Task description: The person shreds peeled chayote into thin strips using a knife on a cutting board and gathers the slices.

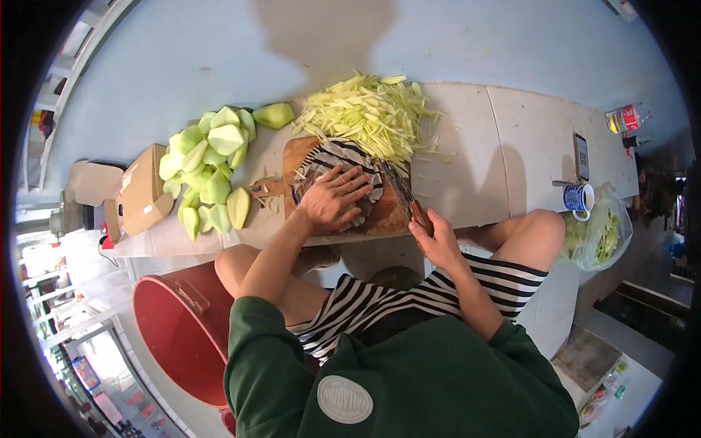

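Observation:
My left hand [336, 197] lies palm down with fingers stretched over a bunched striped cloth [349, 155] on the wooden cutting board [298, 151]. Whatever may be under the palm is hidden. In my right hand [440, 239] is the wooden handle of a knife [401, 191], its blade angled up and left over the board's right side, beside the cloth. Shreds cling to the blade. A large heap of pale green shreds [365, 109] lies just behind the board. To the left, peeled pale green pieces [212, 150] are piled up.
A wooden handle [266, 187] pokes out at the board's left edge. Further left sits an open cardboard box [142, 193]; a red bin [171, 332] stands below. On the right are a phone [581, 157], a mug [578, 198], a bottle [624, 119] and a filled plastic bag [602, 233].

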`<state>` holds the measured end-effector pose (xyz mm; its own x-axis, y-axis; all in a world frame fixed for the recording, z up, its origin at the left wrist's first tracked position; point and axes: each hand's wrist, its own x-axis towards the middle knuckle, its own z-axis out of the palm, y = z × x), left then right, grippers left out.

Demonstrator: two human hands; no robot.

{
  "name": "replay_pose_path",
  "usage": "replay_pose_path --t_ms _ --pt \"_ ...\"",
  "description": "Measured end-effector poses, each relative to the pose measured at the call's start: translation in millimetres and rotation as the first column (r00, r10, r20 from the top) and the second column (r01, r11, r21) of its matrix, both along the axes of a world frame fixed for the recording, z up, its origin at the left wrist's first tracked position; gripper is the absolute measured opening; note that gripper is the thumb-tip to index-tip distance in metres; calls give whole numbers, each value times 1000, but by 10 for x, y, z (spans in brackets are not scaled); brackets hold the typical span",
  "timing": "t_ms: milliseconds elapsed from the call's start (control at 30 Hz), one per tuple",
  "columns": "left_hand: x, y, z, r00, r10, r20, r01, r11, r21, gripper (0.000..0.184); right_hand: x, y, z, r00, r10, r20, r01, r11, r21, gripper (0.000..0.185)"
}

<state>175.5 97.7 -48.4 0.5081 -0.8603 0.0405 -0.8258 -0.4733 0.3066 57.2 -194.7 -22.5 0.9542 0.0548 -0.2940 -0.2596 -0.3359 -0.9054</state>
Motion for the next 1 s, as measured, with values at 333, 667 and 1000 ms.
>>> replay_pose_path --t_ms 333,667,1000 --pt "-500 138 264 766 621 -164 -636 697 -332 34 -16 98 110 997 34 72 -32 999 -34 37" --pt "-717 -87 281 749 643 -159 -662 725 -189 40 299 639 387 939 336 69 -287 880 -377 29" --pt "-619 -95 328 751 624 -213 -651 754 -89 46 447 800 464 908 387 159 -276 840 -467 28"
